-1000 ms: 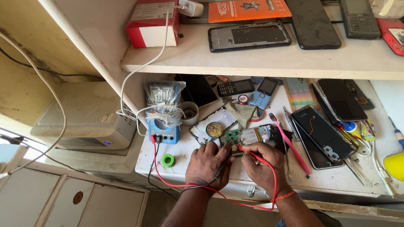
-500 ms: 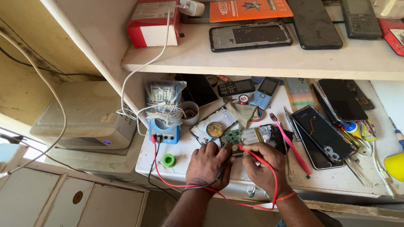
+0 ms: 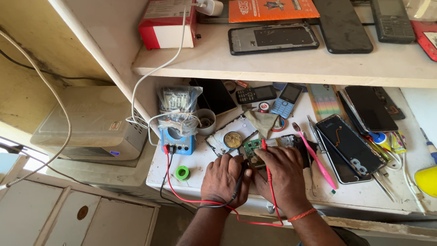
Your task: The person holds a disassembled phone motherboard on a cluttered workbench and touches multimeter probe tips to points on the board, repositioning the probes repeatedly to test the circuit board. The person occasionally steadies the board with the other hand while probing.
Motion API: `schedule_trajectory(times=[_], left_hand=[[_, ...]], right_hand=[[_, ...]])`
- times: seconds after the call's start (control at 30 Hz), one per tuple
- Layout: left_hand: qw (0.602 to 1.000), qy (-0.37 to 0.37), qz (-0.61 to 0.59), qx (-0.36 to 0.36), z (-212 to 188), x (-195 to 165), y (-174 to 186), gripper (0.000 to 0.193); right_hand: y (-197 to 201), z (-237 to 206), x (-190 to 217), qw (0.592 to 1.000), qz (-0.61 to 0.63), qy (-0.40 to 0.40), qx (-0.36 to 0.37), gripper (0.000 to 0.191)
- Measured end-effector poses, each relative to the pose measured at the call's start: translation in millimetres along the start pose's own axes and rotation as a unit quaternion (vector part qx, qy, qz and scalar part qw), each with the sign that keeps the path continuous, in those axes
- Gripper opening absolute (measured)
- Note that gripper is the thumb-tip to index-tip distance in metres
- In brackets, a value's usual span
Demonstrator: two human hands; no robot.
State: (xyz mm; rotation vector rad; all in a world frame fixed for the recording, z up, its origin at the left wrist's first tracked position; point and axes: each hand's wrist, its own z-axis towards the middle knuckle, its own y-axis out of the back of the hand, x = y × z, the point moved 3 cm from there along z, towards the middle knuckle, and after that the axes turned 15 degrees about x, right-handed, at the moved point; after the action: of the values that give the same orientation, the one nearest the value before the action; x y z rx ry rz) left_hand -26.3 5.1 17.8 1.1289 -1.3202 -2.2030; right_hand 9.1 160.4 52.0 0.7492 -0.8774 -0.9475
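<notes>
Nearest: two bare hands low in the middle, by the front edge of the white bench [image 3: 200,161]. L hand [image 3: 224,180] is curled shut round the black probe [image 3: 240,178], tip aimed up at the green circuit board [image 3: 253,148]. R hand [image 3: 284,175] is closed on the red probe [image 3: 264,150], held upright, tip touching or just over the board, can't tell which. R wrist has an orange band [image 3: 302,214]. The board lies flat on the bench just past the fingertips, partly hidden by the R hand.

Red wire [image 3: 182,196] & black wire run from the probes along the bench edge to the blue meter [image 3: 178,141], which stands L of the board w/ a plastic bag of bits [image 3: 178,102] on top. A small green tape roll [image 3: 182,172] lies near the L hand, just under the meter.

A bit further: a phone frame w/ a round gold part [image 3: 232,139] just beside the board, a small white cup [image 3: 205,120], a pink toothbrush [image 3: 315,157] to the R, then an open phone back [image 3: 348,148] & some tools. Yellow thing at far R edge [image 3: 428,180].

Back of bench: two small button phones, black [image 3: 255,94] & blue [image 3: 286,100], plus a dark phone [image 3: 371,108].

Top shelf [image 3: 273,68]: red & white box [image 3: 167,23], orange card [image 3: 271,9], more phones lying flat. A grey box machine [image 3: 86,123] sits far L.
</notes>
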Motion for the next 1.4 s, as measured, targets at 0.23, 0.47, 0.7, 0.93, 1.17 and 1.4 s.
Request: schedule_trajectory(times=[0.23,0.47,0.7,0.93,1.17,1.4], left_hand=[[0.999,0.014,0.028,0.032,0.0,0.3,0.2,0.030],[0.999,0.005,0.033,0.028,0.1,1.3,-0.4,0.031],[0.998,0.006,0.045,0.041,-0.4,2.6,-2.1,0.032],[0.997,0.008,0.056,0.054,-0.2,2.7,-2.1,0.032],[0.998,0.000,0.052,0.043,-0.1,1.2,-1.5,0.031],[0.997,0.000,0.056,0.047,0.8,0.5,-3.3,0.031]], right_hand=[[-5.0,-3.8,-16.2,0.997,0.072,0.019,0.007,0.047],[-2.1,-4.6,-20.5,0.996,0.084,0.042,0.005,0.053],[1.1,-2.8,-21.4,0.999,0.033,0.001,0.011,0.041],[-3.1,-2.8,-21.4,0.999,0.039,0.006,-0.006,0.042],[-0.1,-0.7,-13.8,0.999,0.044,0.009,-0.017,0.036],[-2.4,-1.2,-14.2,0.999,0.048,0.008,-0.005,0.034]])
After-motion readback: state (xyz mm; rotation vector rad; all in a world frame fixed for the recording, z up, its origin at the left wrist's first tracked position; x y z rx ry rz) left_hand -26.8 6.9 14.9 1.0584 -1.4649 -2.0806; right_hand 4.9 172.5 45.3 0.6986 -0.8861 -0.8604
